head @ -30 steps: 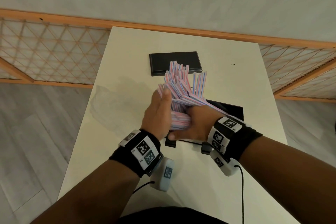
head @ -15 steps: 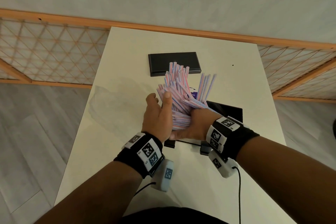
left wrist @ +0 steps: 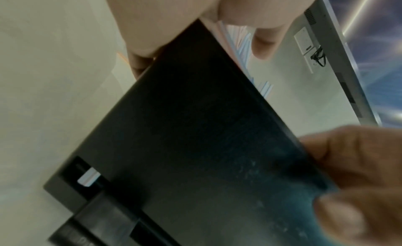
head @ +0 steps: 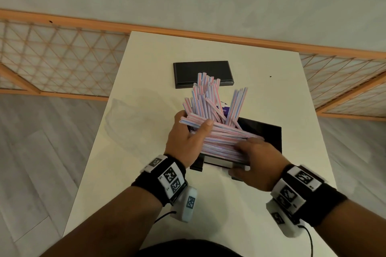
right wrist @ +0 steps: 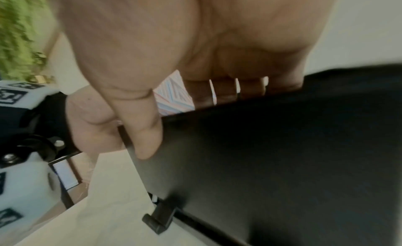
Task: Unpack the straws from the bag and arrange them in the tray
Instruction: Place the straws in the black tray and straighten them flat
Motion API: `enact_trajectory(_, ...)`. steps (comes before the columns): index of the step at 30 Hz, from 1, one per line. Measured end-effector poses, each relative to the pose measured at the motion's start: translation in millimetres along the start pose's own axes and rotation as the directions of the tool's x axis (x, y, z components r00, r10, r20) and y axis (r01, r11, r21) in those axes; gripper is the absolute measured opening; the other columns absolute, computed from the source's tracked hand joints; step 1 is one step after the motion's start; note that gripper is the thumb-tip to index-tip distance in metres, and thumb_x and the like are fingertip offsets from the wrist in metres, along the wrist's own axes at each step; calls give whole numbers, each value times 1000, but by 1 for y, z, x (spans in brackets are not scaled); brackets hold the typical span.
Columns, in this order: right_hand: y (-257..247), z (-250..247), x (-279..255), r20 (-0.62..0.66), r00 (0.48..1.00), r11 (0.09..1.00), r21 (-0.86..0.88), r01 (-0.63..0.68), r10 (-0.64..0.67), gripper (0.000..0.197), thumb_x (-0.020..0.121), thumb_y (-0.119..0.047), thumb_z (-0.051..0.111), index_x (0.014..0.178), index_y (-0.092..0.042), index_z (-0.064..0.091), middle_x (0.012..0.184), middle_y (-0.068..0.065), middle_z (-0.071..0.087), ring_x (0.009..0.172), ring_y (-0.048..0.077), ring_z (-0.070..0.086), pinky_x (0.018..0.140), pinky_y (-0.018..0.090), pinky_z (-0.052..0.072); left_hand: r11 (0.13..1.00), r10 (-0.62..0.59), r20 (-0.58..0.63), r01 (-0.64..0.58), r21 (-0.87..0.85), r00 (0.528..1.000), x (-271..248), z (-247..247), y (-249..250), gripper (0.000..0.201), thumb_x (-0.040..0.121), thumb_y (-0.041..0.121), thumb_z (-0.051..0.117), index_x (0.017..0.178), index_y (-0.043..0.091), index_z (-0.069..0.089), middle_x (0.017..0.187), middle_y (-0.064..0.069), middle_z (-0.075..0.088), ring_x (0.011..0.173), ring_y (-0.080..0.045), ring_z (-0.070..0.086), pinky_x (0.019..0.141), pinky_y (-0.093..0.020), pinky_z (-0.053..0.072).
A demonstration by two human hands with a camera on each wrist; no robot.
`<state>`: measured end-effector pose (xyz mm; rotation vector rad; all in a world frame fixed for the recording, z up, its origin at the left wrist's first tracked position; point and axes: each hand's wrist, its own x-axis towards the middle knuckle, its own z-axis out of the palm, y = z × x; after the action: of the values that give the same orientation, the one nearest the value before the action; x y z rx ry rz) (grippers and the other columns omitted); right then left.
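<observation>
Pink, blue and white striped straws [head: 219, 140] lie in a thick bundle across the black tray [head: 265, 131], and several stick up in a fan behind it. My left hand [head: 194, 121] grips the bundle's left end, thumb over the top. My right hand [head: 242, 156] covers the right part, fingers bent over the rim onto the straws and thumb against the tray's front wall. The left wrist view shows the tray's dark wall [left wrist: 195, 129] with straws [left wrist: 237, 43] above it. In the right wrist view, straws [right wrist: 174, 94] show between thumb and fingers above the tray [right wrist: 282, 146].
A second flat black tray [head: 202, 73] lies further back on the white table [head: 146, 58]. A clear, crumpled plastic bag [head: 133, 117] lies left of the hands. A purple label [head: 224, 108] shows behind the straws. Wooden lattice railings flank the table.
Both hands have lowered the bundle onto the tray. My right hand has slid to the right over the straws, and the loose straws have fanned out wider.
</observation>
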<state>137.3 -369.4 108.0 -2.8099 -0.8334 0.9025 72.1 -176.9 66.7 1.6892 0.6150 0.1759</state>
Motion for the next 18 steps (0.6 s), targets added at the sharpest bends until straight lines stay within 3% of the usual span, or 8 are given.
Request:
enact_trajectory(3,3,10,11,3,1000,1000,8,23,-23,72,66,-61,65,129,-29,54,124,-2,58,114,23,56,98,36,47,999,-15,-46,14,-30,999,2,0,2,63,74,71,59,116,25,53,106,15,70,99,0,65,86,-25,51)
enact_trajectory(6,-1,11,20,30,999,999,-4,33,-33,70,69,-57,68,131,-30,51,126,-3,58,115,23,56,99,34,47,997,-29,-73,23,-74,997,2,1,5,68,69,75,53,114,24,55,103,14,70,97,1,66,88,-28,51)
enact_trajectory(9,-5,14,31,54,998,996,-88,-29,34,71,68,-61,68,128,-29,50,125,-3,59,113,24,58,97,36,49,997,-40,-62,36,-69,997,0,4,6,58,76,73,53,109,24,54,98,14,68,91,4,64,85,-31,50)
enact_trajectory(11,-9,16,35,88,996,999,-42,-20,24,77,65,-62,71,132,-32,48,127,-5,59,110,21,60,94,35,52,997,-46,-61,42,-62,997,-2,5,6,48,83,65,52,107,24,52,97,13,66,89,3,63,84,-32,48)
enact_trajectory(14,-17,12,40,151,988,998,59,-3,-6,75,63,-56,79,130,-36,50,118,-8,61,91,15,63,78,29,56,998,-47,-66,45,-39,997,-6,6,7,39,86,63,51,104,29,49,99,11,65,91,-4,64,84,-34,50)
enact_trajectory(18,-21,15,48,174,985,1000,8,6,-7,87,44,-69,72,124,-38,53,115,-10,63,106,20,62,89,37,54,999,-37,-68,35,-24,997,-12,6,4,22,97,54,54,94,33,46,102,7,62,95,-8,62,84,-33,48)
